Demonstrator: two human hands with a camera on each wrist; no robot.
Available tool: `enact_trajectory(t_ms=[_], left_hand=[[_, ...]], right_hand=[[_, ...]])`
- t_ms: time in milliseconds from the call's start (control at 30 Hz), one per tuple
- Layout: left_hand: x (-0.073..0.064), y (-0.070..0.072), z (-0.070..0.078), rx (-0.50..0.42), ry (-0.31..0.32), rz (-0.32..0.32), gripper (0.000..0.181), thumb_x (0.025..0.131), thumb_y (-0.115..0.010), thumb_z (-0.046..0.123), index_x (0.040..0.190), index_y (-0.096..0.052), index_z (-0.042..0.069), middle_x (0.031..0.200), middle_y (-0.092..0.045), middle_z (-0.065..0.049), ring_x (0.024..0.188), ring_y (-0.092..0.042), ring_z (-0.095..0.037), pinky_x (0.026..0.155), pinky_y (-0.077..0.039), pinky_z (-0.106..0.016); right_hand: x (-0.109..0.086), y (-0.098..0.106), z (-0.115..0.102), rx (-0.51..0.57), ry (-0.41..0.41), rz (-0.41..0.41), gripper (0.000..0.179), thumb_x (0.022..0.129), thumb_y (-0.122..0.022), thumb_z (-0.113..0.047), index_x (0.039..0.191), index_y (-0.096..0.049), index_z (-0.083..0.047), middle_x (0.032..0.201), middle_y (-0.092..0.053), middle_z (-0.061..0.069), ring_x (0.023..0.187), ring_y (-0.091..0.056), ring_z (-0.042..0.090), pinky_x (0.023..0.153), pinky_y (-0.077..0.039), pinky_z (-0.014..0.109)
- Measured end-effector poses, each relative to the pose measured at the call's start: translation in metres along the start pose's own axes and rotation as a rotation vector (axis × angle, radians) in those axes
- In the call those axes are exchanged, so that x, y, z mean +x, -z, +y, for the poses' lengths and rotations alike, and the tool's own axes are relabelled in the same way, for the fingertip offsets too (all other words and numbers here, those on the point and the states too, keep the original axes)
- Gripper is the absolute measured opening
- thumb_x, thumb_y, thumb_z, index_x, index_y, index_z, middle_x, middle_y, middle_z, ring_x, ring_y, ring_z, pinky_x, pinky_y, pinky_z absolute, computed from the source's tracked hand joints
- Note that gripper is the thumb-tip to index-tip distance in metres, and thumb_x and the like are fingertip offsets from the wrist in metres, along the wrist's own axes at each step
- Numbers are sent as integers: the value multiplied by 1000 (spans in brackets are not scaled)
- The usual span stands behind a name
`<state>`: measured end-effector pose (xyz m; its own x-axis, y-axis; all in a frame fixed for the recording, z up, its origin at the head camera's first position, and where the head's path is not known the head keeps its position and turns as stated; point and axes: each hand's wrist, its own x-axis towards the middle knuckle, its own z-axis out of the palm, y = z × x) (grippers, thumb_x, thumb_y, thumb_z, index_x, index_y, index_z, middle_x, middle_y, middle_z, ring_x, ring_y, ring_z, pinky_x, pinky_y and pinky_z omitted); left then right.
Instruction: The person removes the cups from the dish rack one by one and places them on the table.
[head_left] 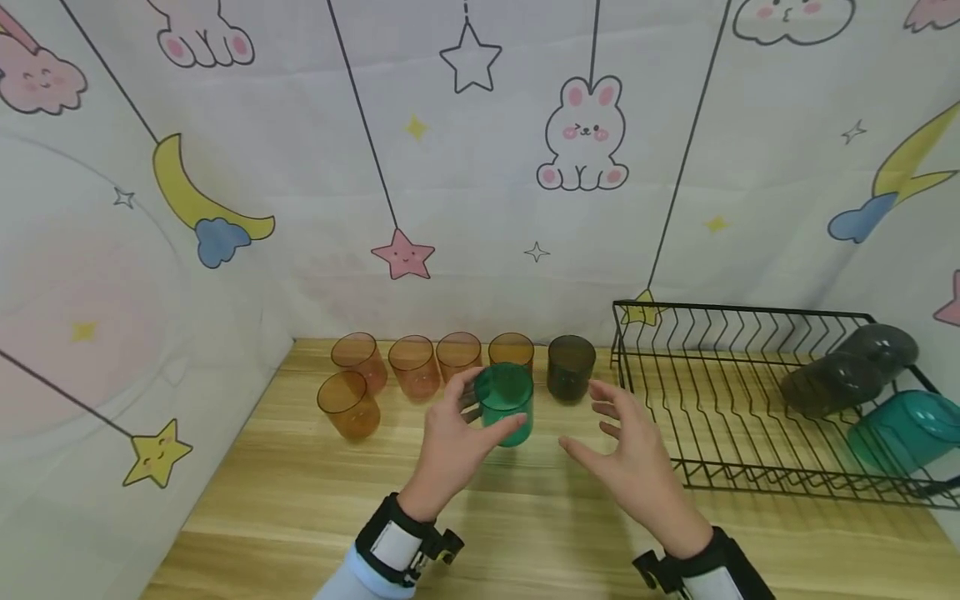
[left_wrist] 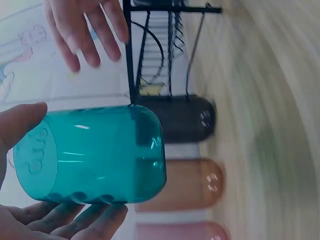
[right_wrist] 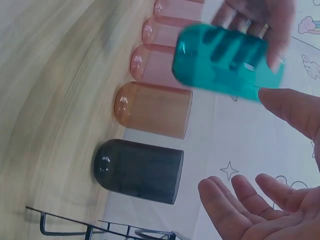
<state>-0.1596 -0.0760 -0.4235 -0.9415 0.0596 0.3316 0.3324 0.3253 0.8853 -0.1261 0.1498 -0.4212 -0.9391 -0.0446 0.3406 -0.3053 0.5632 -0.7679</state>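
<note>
Where the green cup [head_left: 504, 400] is held: upright before the other cups, clasped between the thumb and fingers of the left hand [head_left: 456, 433].
Left fingers: mostly hidden behind the green wall in the head view; their dark shapes are seen through it in the right wrist view, where the cup is blurred.
Green cup's base: whether the tabletop [head_left: 300, 517] is touched cannot be told.
Right hand [head_left: 630, 462]: nothing is grasped; thumb and fingers are held apart, turned toward the green cup.
Amber cup [head_left: 512, 350]: its lower part is covered by the green cup.
Pinkish cups: three are stood along the back; the leftmost [head_left: 360, 354] is partly covered by the orange cup [head_left: 348, 406], the rightmost [head_left: 459, 354] by the left hand.
Dark cup [head_left: 572, 371]: stood upright between the amber cup and the rack.
Wire rack [head_left: 742, 310]: two smoky cups [head_left: 828, 383] and a teal cup [head_left: 903, 429] are held lying down; the teal one is crossed by wires and cut off at the right edge.
Wrist straps [head_left: 396, 542]: the right one is cut off below.
</note>
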Motion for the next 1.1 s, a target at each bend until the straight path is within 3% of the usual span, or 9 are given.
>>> enact_trajectory(t_ms=[200, 433, 767, 1100], left_hand=[[-1, 29, -27, 119, 116, 151, 75, 70, -78, 48, 130, -45, 18, 117, -53, 2, 107, -51, -17, 83, -46, -34], [0, 51, -50, 242, 203, 291, 77, 69, -80, 42, 128, -43, 11, 119, -53, -9, 107, -53, -26, 79, -48, -39], [-1, 59, -65, 298, 283, 355, 75, 72, -78, 34, 128, -35, 9, 114, -51, -14, 102, -50, -27, 81, -43, -44], [-1, 60, -70, 290, 310, 354, 77, 74, -77, 35, 129, -31, 6, 117, -48, -17, 105, -49, -30, 85, -42, -44]], right_hand=[[2, 8, 3, -74, 3, 14, 73, 76, -75, -41, 135, -42, -15, 130, -46, 1, 113, -47, 18, 87, -44, 32], [2, 12, 7, -141, 48, 23, 65, 77, -75, -38, 131, -47, -13, 127, -48, -1, 113, -45, 17, 88, -44, 36], [2, 12, 5, -163, 78, 9, 56, 78, -75, -38, 125, -54, -16, 123, -50, -4, 113, -46, 14, 90, -43, 35], [3, 12, 3, -203, 96, 4, 54, 77, -75, -38, 122, -55, -16, 121, -51, -5, 111, -46, 14, 88, -43, 34]])
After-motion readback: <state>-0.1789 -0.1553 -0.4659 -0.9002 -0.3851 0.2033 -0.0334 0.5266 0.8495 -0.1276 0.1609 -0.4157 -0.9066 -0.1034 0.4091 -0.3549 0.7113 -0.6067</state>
